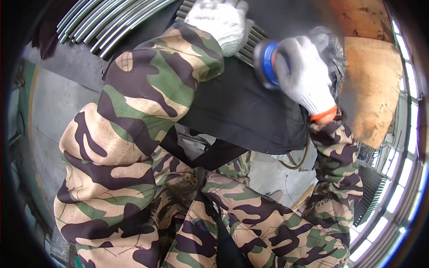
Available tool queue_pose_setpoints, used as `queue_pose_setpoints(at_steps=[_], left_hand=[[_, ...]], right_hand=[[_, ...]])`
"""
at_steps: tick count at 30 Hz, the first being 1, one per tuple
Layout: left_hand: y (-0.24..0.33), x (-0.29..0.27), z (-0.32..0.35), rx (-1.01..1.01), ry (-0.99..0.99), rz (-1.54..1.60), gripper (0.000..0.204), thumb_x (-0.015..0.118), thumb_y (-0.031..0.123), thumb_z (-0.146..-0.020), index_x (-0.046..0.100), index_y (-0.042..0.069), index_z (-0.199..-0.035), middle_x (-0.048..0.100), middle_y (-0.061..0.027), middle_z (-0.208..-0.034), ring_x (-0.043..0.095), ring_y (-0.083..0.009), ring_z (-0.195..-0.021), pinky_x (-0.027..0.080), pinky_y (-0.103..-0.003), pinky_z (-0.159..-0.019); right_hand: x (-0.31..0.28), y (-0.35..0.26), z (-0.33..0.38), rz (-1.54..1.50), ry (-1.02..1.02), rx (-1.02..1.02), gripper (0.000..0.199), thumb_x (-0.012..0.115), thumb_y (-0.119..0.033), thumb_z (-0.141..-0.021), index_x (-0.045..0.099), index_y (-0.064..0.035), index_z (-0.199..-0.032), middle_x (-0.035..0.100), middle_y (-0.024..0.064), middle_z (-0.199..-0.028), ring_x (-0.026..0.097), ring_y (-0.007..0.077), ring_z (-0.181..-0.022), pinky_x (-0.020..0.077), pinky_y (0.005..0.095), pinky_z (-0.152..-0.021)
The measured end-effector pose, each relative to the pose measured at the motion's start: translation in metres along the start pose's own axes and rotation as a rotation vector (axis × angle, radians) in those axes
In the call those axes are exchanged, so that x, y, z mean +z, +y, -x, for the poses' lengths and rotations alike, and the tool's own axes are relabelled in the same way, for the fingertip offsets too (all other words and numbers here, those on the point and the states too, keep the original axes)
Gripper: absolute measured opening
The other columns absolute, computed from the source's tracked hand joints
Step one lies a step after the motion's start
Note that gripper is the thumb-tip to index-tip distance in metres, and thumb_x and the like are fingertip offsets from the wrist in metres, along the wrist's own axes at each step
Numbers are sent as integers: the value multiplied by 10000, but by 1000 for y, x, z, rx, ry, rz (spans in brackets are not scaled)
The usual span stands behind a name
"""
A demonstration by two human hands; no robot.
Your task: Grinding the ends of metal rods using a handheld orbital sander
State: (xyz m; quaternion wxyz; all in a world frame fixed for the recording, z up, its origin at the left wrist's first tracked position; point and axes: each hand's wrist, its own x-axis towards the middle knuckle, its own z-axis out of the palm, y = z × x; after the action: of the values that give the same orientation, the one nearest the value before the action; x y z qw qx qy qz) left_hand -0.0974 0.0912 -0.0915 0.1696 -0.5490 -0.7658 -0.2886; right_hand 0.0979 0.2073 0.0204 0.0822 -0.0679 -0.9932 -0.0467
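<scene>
1. The blue-banded round tool (271,62) was at the upper middle of my view, at the right-hand end of the visible part of a row of metal rods (251,43); its edge was blurred.
2. My right hand (298,67), in a white knit glove with an orange cuff, was wrapped around that tool, grasping it from the right.
3. My left hand (219,27), also in a white glove, lay over the same rods, left of the tool and apart from it; I could not tell whether its fingers gripped them or only rested there.
4. Beneath the rods, a black cloth (243,109) spread toward me and hung down in front.
5. Farther left, beyond my camouflage sleeve (147,94), lay a bundle of shiny rods (109,24), side by side.
6. A dark crumpled sheet (336,56) was just beside my right hand, with smudged tan boards (373,87) to its right.
7. Below were my camouflage trousers (272,214) and the grey floor (58,105).
</scene>
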Motion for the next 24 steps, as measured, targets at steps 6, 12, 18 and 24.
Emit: queue_pose_setpoints(at_steps=[6,12,18,24], left_hand=[[0,6,-6,-18,73,40,495,634,342,-1008,714,-68,-1273,691,-312,-1377,601,-498,-1383,362,-613,-1258],[4,9,-5,-12,71,36,501,657,348,-993,716,-65,-1270,693,-318,-1372,595,-511,-1389,359,-627,-1255],[0,13,5,-4,55,-35,587,675,387,-977,694,-52,-1366,665,-315,-1443,569,-499,-1429,344,-609,-1280],[2,-11,8,24,-69,-84,549,667,368,-1015,658,-12,-1411,647,-235,-1466,551,-436,-1433,342,-569,-1271]], right_hand=[[9,30,-15,59,-9,80,152,682,-245,-986,669,-125,-1078,667,186,-1038,699,432,-949,591,543,-821],[-1,12,-3,28,-24,63,149,692,-241,-988,670,-128,-1083,675,190,-1033,703,429,-935,597,539,-792],[6,9,6,3,6,30,141,700,-240,-977,672,-125,-1054,667,185,-1001,699,428,-887,597,539,-783],[16,47,5,60,-37,203,225,676,-258,-983,670,-103,-1147,658,214,-1054,694,448,-932,588,576,-798]])
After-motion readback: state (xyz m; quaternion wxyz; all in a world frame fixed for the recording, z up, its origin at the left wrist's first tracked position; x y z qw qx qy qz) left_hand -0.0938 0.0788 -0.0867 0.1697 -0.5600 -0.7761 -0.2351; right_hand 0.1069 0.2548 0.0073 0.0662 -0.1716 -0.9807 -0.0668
